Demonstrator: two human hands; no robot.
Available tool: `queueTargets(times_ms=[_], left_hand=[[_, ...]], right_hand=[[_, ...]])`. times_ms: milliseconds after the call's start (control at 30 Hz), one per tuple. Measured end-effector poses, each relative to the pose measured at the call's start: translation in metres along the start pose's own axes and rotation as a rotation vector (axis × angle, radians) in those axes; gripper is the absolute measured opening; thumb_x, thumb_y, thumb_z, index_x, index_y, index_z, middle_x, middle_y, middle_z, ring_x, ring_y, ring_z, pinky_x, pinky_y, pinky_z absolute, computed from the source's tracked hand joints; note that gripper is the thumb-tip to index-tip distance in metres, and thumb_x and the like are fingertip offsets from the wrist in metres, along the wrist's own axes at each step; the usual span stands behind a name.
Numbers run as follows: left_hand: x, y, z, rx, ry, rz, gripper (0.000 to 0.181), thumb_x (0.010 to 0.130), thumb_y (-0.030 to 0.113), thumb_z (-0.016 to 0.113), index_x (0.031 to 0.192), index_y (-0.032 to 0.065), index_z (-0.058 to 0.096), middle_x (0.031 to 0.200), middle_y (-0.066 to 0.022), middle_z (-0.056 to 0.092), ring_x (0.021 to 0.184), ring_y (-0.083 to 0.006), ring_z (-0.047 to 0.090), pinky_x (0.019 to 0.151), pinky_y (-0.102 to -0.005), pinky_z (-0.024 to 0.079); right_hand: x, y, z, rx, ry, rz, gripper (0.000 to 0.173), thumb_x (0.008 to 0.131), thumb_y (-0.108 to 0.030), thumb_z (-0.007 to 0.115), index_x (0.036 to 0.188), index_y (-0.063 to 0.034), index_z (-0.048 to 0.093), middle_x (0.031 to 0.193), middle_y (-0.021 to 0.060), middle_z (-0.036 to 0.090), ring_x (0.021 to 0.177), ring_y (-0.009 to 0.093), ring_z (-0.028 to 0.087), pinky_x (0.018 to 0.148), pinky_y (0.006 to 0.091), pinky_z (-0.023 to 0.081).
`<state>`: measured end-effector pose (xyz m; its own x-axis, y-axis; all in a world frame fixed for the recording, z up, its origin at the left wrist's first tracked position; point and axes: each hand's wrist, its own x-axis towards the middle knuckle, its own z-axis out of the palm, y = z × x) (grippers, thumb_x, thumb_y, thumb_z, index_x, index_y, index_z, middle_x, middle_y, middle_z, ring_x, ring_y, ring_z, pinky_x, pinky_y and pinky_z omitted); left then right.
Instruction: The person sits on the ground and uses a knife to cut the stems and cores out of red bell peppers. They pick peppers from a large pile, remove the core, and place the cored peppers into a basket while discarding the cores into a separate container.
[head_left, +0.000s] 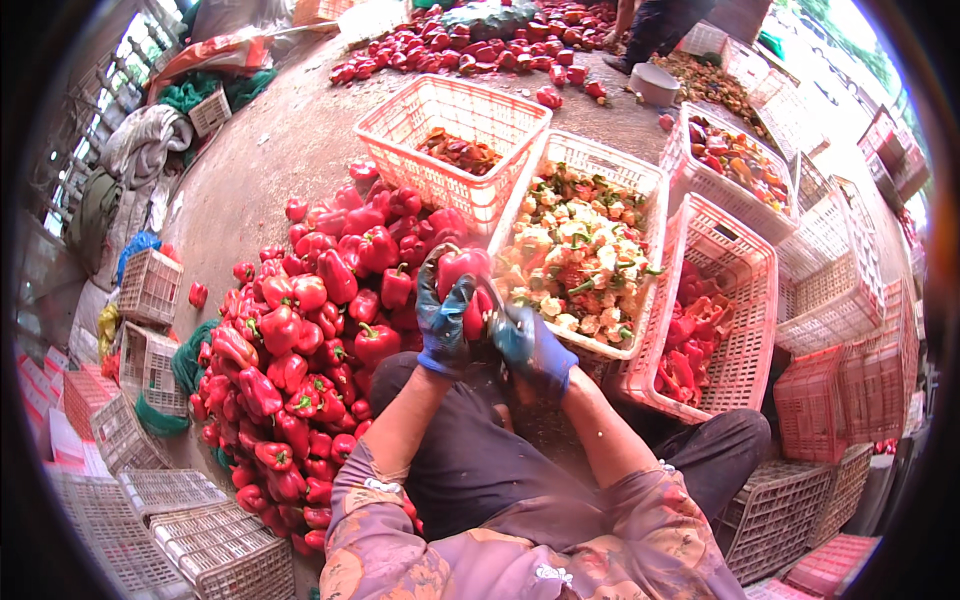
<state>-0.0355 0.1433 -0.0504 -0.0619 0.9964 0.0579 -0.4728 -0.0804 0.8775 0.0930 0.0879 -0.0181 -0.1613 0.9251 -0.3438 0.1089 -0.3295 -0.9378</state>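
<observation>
Both my hands wear blue gloves and meet in front of my knees. My left hand (445, 322) grips a red bell pepper (462, 271); another red piece hangs just under it, and whether the two are joined I cannot tell. Blurred, my right hand (532, 346) is closed around what looks like a knife (493, 291), its blade against the pepper's right side. A large heap of red bell peppers (281, 330) lies to the left. Right of my hands is a crate (634, 346) of pepper cores and stems (577, 255).
A pink crate (757, 330) with red pepper pieces stands at the right, another (450, 176) with darker scraps ahead. A further scrap crate (739, 214) is at the upper right. Stacked crates (840, 405) line both sides. Beyond, a person (660, 34) stands near more peppers (480, 45).
</observation>
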Motion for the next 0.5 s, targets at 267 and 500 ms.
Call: queueTargets(times_ms=[267, 500], left_hand=[[-0.009, -0.026, 0.032, -0.112, -0.096, -0.094, 0.046, 0.091, 0.017, 0.068, 0.132, 0.0111, 0.050, 0.121, -0.0027, 0.058, 0.109, -0.0150, 0.057, 0.097, -0.0312, 0.046], [-0.056, -0.013, 0.071, -0.111, -0.473, -0.395, 0.053, 0.089, 0.011, 0.066, 0.137, 0.0058, 0.043, 0.123, -0.0060, 0.056, 0.108, -0.0145, 0.057, 0.095, -0.0283, 0.047]], right_hand=[[-0.070, 0.032, -0.046, -0.326, 0.197, -0.010, 0.032, 0.086, -0.033, 0.061, 0.105, -0.0082, 0.063, 0.094, 0.0249, 0.066, 0.089, 0.044, 0.064, 0.075, 0.0497, 0.049], [-0.055, 0.024, -0.089, 0.074, 0.316, -0.427, 0.084, 0.073, -0.048, 0.080, 0.139, -0.0082, 0.045, 0.115, 0.0196, 0.065, 0.109, 0.030, 0.064, 0.090, 0.0392, 0.049]])
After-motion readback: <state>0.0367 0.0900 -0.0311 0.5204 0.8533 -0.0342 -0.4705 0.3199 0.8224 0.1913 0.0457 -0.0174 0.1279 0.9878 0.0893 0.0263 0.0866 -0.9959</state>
